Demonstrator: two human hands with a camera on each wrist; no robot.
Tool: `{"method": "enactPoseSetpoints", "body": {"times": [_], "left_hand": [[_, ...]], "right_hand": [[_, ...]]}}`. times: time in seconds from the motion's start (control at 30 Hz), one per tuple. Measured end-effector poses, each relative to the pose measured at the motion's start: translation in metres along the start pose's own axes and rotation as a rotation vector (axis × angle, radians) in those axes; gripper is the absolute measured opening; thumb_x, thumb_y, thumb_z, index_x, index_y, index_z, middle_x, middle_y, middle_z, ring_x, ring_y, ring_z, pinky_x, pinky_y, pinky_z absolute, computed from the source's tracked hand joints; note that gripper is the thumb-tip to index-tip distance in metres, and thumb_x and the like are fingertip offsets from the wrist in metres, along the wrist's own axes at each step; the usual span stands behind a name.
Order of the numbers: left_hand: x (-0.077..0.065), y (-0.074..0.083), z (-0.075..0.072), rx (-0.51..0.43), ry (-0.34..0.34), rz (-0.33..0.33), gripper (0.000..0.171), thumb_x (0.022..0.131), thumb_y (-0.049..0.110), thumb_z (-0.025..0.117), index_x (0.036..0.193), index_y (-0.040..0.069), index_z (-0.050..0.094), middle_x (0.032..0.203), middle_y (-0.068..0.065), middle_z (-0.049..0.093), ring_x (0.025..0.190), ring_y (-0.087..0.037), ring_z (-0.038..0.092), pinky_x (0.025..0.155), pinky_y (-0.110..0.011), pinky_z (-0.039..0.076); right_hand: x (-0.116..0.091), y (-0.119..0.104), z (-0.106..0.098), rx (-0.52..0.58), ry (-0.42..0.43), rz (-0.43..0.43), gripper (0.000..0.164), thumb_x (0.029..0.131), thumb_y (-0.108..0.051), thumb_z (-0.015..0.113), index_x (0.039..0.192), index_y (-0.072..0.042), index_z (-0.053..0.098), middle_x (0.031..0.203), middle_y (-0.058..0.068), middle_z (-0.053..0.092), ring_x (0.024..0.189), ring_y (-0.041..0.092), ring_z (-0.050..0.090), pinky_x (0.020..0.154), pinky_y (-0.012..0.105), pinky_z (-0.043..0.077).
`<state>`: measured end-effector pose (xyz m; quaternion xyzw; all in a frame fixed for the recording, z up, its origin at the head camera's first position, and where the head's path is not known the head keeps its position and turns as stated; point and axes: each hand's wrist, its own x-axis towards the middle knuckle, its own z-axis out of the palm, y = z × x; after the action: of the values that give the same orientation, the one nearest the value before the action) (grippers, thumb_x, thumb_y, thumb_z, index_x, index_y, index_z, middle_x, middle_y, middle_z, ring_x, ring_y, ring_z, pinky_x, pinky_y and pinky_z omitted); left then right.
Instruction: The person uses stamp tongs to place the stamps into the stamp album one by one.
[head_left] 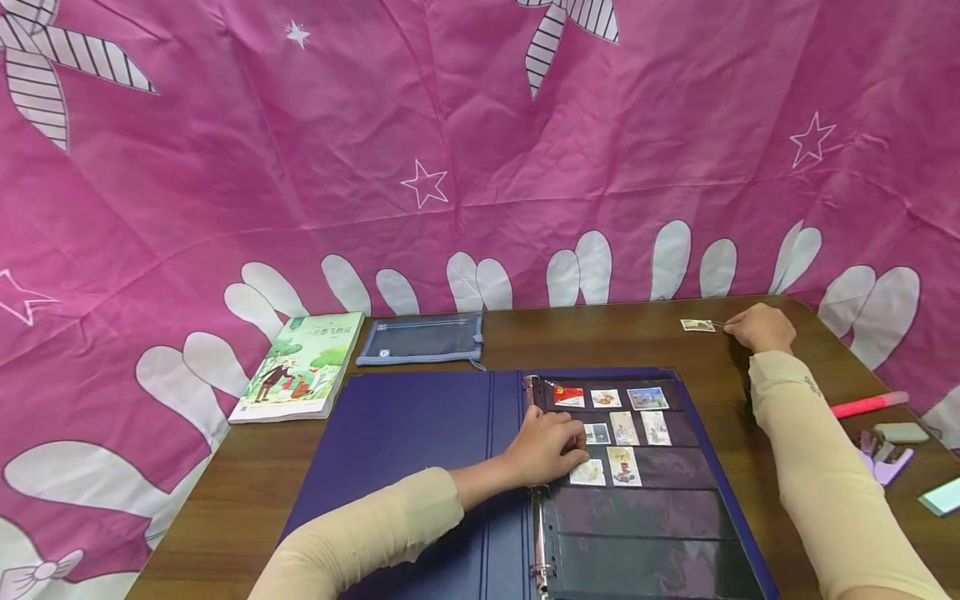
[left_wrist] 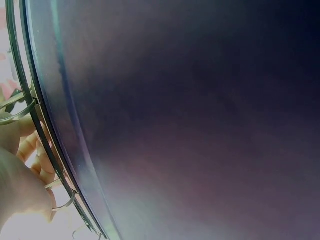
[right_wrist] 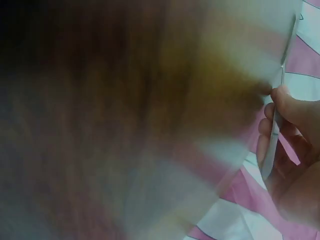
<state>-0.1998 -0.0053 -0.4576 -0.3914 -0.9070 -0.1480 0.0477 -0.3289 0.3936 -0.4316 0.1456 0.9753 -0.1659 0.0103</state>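
Observation:
At the table's far right, my right hand [head_left: 763, 327] holds slim metal tweezers [right_wrist: 270, 155] between thumb and fingers. Their tips meet the right edge of a small stamp [head_left: 697, 325]; whether they grip it cannot be told. A blue ring-bound stamp album [head_left: 405, 433] lies open in front of me. My left hand [head_left: 546, 446] rests on its black page [head_left: 637, 512] by the rings, fingers loosely bent, partly covering the pocket rows. Several stamps show in the upper rows, among them a red one [head_left: 568, 397] and an upright one [head_left: 624, 467].
Left of the album lies a green-covered book [head_left: 303, 367], with a blue mesh zip pouch [head_left: 423, 337] behind the album. Along the right side are a pink-red stick [head_left: 870, 405], purple-handled scissors [head_left: 888, 467], a beige block [head_left: 902, 432] and a pale green box [head_left: 941, 497]. Pink cloth hangs behind.

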Motion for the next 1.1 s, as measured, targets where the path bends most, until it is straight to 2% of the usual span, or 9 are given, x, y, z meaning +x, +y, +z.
{"method": "enactPoseSetpoints", "body": {"times": [0.2,0.33,0.43,0.6,0.73,0.83,0.97,1.1], "left_hand": [[-0.001,0.002,-0.001,0.007,-0.007,0.003,0.013,0.084,0.036,0.065,0.079,0.025,0.06,0.071,0.012,0.051,0.064,0.001,0.04,0.073,-0.022,0.02],[0.0,0.002,-0.001,0.011,-0.006,0.012,0.013,0.084,0.036,0.065,0.079,0.025,0.06,0.071,0.012,0.052,0.064,0.001,0.04,0.072,-0.022,0.02],[0.0,0.002,-0.002,0.022,0.003,0.018,0.013,0.084,0.037,0.065,0.08,0.025,0.061,0.071,0.012,0.053,0.064,0.001,0.041,0.072,-0.022,0.019],[0.001,-0.001,-0.004,0.037,0.017,0.021,0.013,0.085,0.037,0.064,0.081,0.025,0.062,0.071,0.01,0.056,0.065,-0.001,0.044,0.073,-0.023,0.02],[0.001,-0.002,-0.004,0.022,0.032,0.023,0.012,0.084,0.035,0.064,0.08,0.024,0.062,0.071,0.009,0.056,0.065,-0.002,0.045,0.073,-0.024,0.021],[0.001,-0.002,-0.004,0.0,0.047,0.029,0.01,0.084,0.032,0.065,0.08,0.023,0.062,0.071,0.008,0.056,0.066,-0.002,0.045,0.073,-0.024,0.022],[0.002,-0.002,-0.003,-0.018,0.05,0.039,0.01,0.084,0.031,0.065,0.08,0.023,0.062,0.072,0.008,0.056,0.067,-0.003,0.045,0.073,-0.025,0.022],[0.002,-0.002,-0.002,-0.03,0.05,0.037,0.011,0.084,0.032,0.064,0.08,0.022,0.061,0.072,0.007,0.055,0.067,-0.003,0.043,0.073,-0.025,0.021]], "right_hand": [[-0.004,0.003,0.003,0.029,0.024,0.027,0.035,0.085,-0.028,0.056,0.111,-0.006,0.066,0.123,0.035,0.05,0.107,0.053,0.051,0.054,0.041,0.049],[-0.008,0.005,-0.002,0.054,0.037,0.034,0.037,0.086,-0.03,0.056,0.113,-0.005,0.063,0.123,0.036,0.049,0.106,0.054,0.05,0.055,0.042,0.049],[-0.01,0.002,-0.011,0.069,0.059,-0.008,0.035,0.087,-0.03,0.056,0.111,-0.006,0.065,0.122,0.035,0.05,0.104,0.054,0.05,0.056,0.041,0.048],[-0.018,-0.018,-0.032,0.106,0.115,-0.131,0.032,0.086,-0.031,0.058,0.105,-0.008,0.069,0.118,0.031,0.056,0.099,0.05,0.052,0.053,0.035,0.043],[-0.037,-0.033,-0.046,0.13,0.15,-0.216,0.028,0.084,-0.031,0.062,0.1,-0.011,0.072,0.113,0.023,0.063,0.089,0.04,0.058,0.053,0.03,0.039],[-0.059,-0.042,-0.047,0.146,0.15,-0.288,0.025,0.084,-0.03,0.064,0.097,-0.011,0.073,0.105,0.017,0.068,0.076,0.023,0.059,0.054,0.028,0.038],[-0.096,-0.049,-0.035,0.167,0.095,-0.372,0.022,0.084,-0.029,0.066,0.094,-0.011,0.075,0.091,0.009,0.071,0.069,0.005,0.054,0.058,0.026,0.039],[-0.125,-0.052,-0.014,0.183,0.022,-0.447,0.018,0.083,-0.026,0.067,0.09,-0.013,0.076,0.081,0.001,0.07,0.067,-0.001,0.051,0.06,0.023,0.039]]}}
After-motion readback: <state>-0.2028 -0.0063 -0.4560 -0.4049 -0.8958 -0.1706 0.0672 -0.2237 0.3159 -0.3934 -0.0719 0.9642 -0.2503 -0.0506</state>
